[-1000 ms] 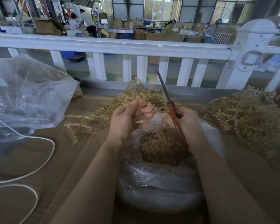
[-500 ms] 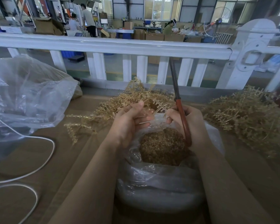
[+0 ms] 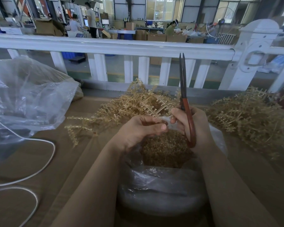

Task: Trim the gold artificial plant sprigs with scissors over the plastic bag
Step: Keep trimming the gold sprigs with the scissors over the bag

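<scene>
My right hand grips red-handled scissors with the dark blades pointing straight up, nearly together. My left hand pinches a gold sprig at its stem; the comb-like branch sticks up between both hands. Below them stands an open clear plastic bag holding a mound of gold trimmings. A pile of gold sprigs lies behind the hands on the brown table.
A second heap of gold sprigs lies at the right. A big crumpled clear bag sits at the left, with a white cord looping over the table. A white railing runs behind the table; people work beyond it.
The scissors have swung from leaning left to upright. My left hand has turned and shifted slightly right while holding the sprig over the bag.
</scene>
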The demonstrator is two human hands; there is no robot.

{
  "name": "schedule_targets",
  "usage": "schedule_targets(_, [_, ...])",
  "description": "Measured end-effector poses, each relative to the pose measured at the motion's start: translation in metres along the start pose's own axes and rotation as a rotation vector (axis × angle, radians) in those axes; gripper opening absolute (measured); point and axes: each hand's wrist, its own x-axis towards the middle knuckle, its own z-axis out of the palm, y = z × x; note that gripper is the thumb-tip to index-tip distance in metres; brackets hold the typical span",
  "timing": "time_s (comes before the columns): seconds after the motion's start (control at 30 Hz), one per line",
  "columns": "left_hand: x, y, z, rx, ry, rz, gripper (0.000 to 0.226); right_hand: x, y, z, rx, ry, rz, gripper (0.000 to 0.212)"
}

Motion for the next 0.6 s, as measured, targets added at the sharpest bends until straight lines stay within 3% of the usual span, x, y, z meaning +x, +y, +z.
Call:
schedule_targets(0.23, [0.0, 0.002, 0.001, -0.152, 0.117, 0.061, 0.013, 0.001, 0.003, -0.002, -0.074, -0.03, -0.102, 0.019])
schedule_targets(0.37, [0.0, 0.004, -0.004, -0.175, 0.293, 0.127, 0.011, 0.004, 0.006, -0.003, -0.298, 0.034, -0.152, 0.052])
schedule_targets(0.6, [0.003, 0.004, -0.008, -0.26, 0.39, 0.189, 0.007, 0.004, 0.015, -0.003, -0.739, -0.08, -0.236, 0.049])
